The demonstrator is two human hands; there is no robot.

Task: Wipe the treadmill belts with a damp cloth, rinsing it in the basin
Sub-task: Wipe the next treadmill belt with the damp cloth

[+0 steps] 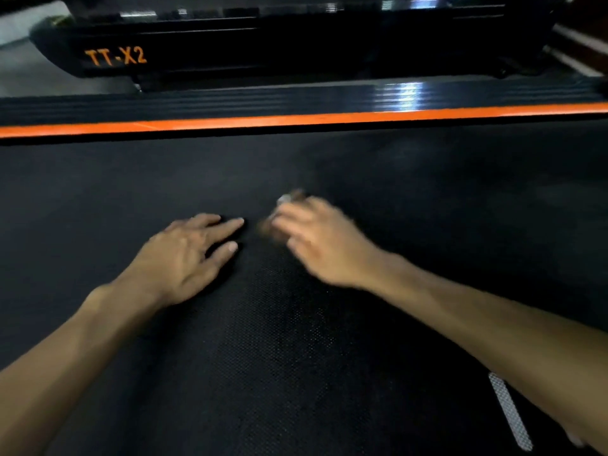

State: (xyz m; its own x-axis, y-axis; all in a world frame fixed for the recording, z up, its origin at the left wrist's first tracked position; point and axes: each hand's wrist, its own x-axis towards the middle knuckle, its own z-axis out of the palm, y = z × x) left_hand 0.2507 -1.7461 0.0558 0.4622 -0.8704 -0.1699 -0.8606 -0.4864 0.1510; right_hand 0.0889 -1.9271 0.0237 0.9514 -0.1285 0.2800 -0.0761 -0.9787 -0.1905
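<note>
**Hands on the treadmill belt**

While the left hand (187, 255) lies flat on the black belt (296, 340), fingers straight and holding nothing, the right hand (316, 241) is blurred just beside it; something pale shows at its fingertips, but whether it grips this cannot be told. An orange stripe (296, 120) borders the belt's far edge.

We see the treadmill belt (296, 340) as matt black with a fine pebbled, rubbery grain, roughest-looking at six o'clock. At twelve o'clock the ribbed side rail (230, 102) looks like smooth black plastic, glossy where light glares, edged by a smooth orange stripe (296, 120). At five o'clock lies a silvery, mesh-textured strip (510, 413).
</note>
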